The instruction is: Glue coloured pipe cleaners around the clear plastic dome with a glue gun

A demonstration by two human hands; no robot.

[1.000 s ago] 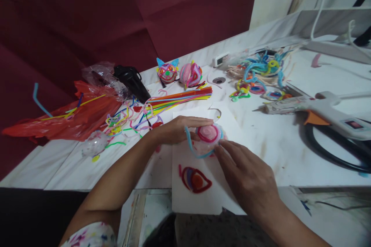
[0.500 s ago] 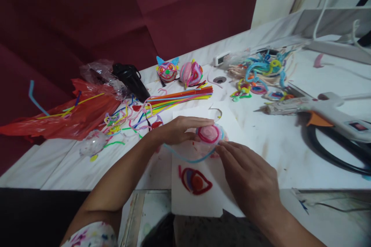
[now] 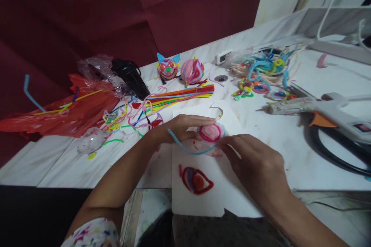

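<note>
Over a white paper sheet (image 3: 199, 204) I have a ball (image 3: 211, 132), partly clear, with a pink spiral of pipe cleaner ringed in darker pink on top. My left hand (image 3: 185, 126) steadies it from the left, fingers along the far side and thumb on the near side. At its right edge my right hand (image 3: 257, 162) pinches a light-blue pipe cleaner (image 3: 189, 150), whose free end curves left across the front of the ball. Nearer me on the paper lies an eye shape (image 3: 196, 180) in red, purple and orange. My right fingertips partly hide the ball's right side.
Two decorated balls (image 3: 168, 68) stand at the back. A bundle of pipe cleaners (image 3: 182, 95) and a black hot-glue-gun-like object (image 3: 130, 78) lie left of centre, near a red plastic bag (image 3: 87, 112). A clear ball (image 3: 92, 141) sits left; a white glue gun (image 3: 330, 110) lies right.
My right hand has shifted slightly, its fingers more bent at the ball's edge. The blue pipe cleaner's free end has swung up in front of my left wrist.
</note>
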